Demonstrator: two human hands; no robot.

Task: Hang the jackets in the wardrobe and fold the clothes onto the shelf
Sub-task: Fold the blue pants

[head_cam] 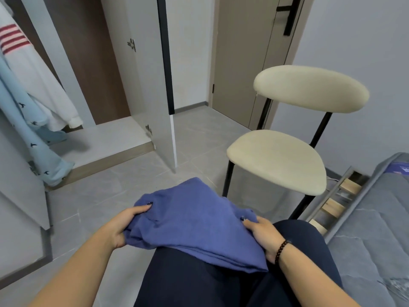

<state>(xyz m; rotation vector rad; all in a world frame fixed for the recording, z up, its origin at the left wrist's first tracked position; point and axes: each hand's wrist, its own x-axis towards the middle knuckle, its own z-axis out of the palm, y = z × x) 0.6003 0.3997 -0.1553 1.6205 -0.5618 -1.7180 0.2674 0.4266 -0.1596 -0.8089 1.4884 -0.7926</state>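
Inside wardrobe: two jackets hanging. On lap: cloth, left hand and right hand fingers pinching its edges.

Sitting down here, blue garment spread over the lap, partly folded. Left hand grips its left edge, thumb on top, and right hand holds the right edge, with a dark bead bracelet on that wrist. Upper left of the frame is the open wardrobe, with a white jacket with red stripes and a light blue patterned one hanging inside. Right of centre stands a cream chair on the grey tile floor, and a grey bed sits at the lower right edge.
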